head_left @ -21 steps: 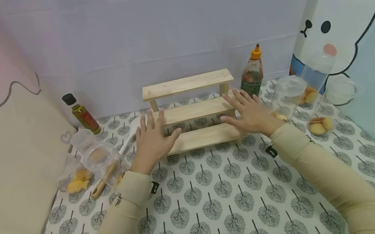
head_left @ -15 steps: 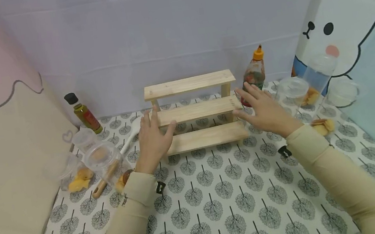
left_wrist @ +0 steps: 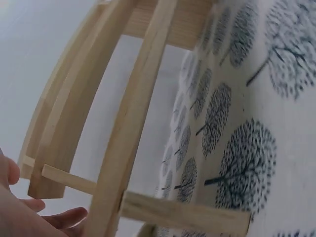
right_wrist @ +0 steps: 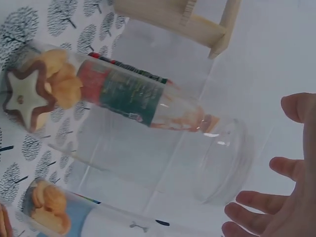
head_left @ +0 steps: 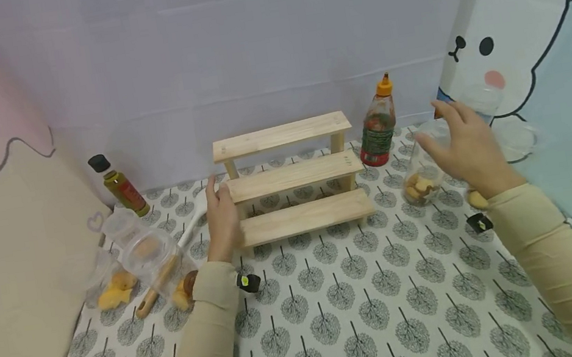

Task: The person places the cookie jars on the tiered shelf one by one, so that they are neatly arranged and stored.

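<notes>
Head view: clear jar [head_left: 421, 159] just left of the right grip [head_left: 472, 153].

My right hand [head_left: 473, 153] now hovers by a clear jar [head_left: 420, 163] at the frame's right, away from the wooden rack [head_left: 294, 177], and the sauce bottle [head_left: 378, 129] shows whole; my left hand [head_left: 222, 223], left of centre, now sits edge-on.

The pale wooden rack with three flat steps [head_left: 294, 177] stood upright on its legs, its highest step at the back. The person's left hand [head_left: 223, 223] was right by its left end. The tall, clear see-through jar [head_left: 421, 165] stood upright to the rack's right, well apart from it. Yellow-brown biscuits [head_left: 420, 186] sat at its bottom, with a brown-edged, white-middled star biscuit [right_wrist: 28, 98]. The right hand [head_left: 470, 154] was near the jar's top.
</notes>
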Available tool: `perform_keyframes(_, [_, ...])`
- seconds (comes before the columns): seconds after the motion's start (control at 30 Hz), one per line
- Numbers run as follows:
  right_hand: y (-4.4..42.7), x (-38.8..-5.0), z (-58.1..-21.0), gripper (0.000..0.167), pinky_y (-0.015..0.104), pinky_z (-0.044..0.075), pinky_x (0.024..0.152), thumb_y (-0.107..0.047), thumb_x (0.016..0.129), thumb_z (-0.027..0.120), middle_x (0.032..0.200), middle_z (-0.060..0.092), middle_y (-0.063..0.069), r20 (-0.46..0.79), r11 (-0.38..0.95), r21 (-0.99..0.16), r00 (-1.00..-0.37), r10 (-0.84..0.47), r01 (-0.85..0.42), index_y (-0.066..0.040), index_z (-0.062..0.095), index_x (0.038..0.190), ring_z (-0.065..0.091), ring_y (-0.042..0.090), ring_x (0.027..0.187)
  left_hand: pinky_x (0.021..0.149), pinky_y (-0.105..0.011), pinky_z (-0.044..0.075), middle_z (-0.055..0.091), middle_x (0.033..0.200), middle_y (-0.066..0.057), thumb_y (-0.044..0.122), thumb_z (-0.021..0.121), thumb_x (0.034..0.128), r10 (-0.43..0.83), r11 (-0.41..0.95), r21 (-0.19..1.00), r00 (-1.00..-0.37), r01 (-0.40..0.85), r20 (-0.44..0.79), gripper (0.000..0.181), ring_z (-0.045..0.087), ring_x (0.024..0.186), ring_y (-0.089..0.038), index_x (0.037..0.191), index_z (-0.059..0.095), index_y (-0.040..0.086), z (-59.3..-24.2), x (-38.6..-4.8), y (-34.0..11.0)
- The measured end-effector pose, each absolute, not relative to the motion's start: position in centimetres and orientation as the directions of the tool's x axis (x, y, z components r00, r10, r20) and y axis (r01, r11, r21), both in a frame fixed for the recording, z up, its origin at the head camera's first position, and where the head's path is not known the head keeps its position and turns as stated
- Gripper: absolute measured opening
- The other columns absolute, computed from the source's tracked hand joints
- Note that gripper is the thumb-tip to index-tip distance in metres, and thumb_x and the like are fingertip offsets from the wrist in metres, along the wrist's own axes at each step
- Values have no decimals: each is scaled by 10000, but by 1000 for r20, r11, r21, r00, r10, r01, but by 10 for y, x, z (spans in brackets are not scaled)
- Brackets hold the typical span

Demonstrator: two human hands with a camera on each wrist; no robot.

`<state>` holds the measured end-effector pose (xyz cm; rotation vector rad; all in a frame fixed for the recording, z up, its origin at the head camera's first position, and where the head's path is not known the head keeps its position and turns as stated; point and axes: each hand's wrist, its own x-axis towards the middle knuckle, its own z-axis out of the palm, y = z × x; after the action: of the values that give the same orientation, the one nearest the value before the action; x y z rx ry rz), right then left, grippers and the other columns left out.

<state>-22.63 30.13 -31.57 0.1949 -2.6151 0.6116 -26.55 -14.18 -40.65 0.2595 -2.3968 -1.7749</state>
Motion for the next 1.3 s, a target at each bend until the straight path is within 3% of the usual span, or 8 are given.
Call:
perform_keyframes(0.1, [304, -228, -321, 785, 724, 268, 1074, -533, 976, 520, 1566, 280, 263, 376, 886, -426, -926, -12, -184, -145, 228, 1592, 317, 548, 1358, 1218, -555, 158, 157, 1668, 9, 554, 225, 1050, -245, 199, 975, -969, -94, -43, 516, 204, 1504, -292, 1550, 106, 515, -412, -264, -144])
perform_keyframes(0.2, [307, -229, -326, 810, 736, 262, 1068, -556, 964, 526, 1575, 259, 275, 342, 882, -443, -940, 2, -159, -158, 213, 1596, 299, 553, 1369, 1210, -553, 194, 215, 1653, 16, 547, 251, 1051, -243, 162, 982, -968, -100, -59, 497, 254, 1488, -269, 1536, 142, 535, -416, -263, -144])
perform_keyframes(0.4, [310, -232, -331, 861, 756, 258, 1048, -596, 948, 529, 1561, 233, 335, 283, 886, -450, -959, 20, -114, -175, 169, 1608, 285, 588, 1357, 1203, -522, 239, 319, 1613, -14, 524, 281, 1054, -247, 193, 980, -969, -46, 3, 484, 334, 1454, -251, 1533, 215, 509, -417, -261, -140])
perform_keyframes(0.63, [310, -237, -337, 914, 756, 245, 1060, -632, 929, 541, 1565, 198, 355, 215, 877, -476, -976, 39, -69, -175, 142, 1612, 264, 594, 1363, 1240, -438, 158, 233, 1642, 72, 502, 275, 1059, -252, 250, 968, -967, -31, 35, 526, 208, 1505, -192, 1572, 246, 386, -414, -262, -141])
perform_keyframes(0.77, [311, -238, -341, 903, 756, 258, 1053, -638, 931, 533, 1536, 234, 378, 207, 877, -476, -978, 37, -68, -172, 161, 1609, 284, 590, 1351, 1244, -420, 147, 235, 1642, 74, 477, 270, 1065, -254, 270, 962, -967, -48, 23, 534, 189, 1510, -181, 1581, 250, 342, -415, -262, -141])
perform_keyframes(1.3, [320, -235, -348, 825, 721, 309, 1035, -606, 925, 578, 1463, 387, 362, 295, 882, -462, -954, 60, -87, -151, 319, 1563, 361, 552, 1314, 1240, -450, 156, 250, 1639, 63, 415, 308, 1070, -217, 278, 959, -976, -50, 11, 498, 204, 1507, -207, 1565, 260, 399, -418, -271, -138])
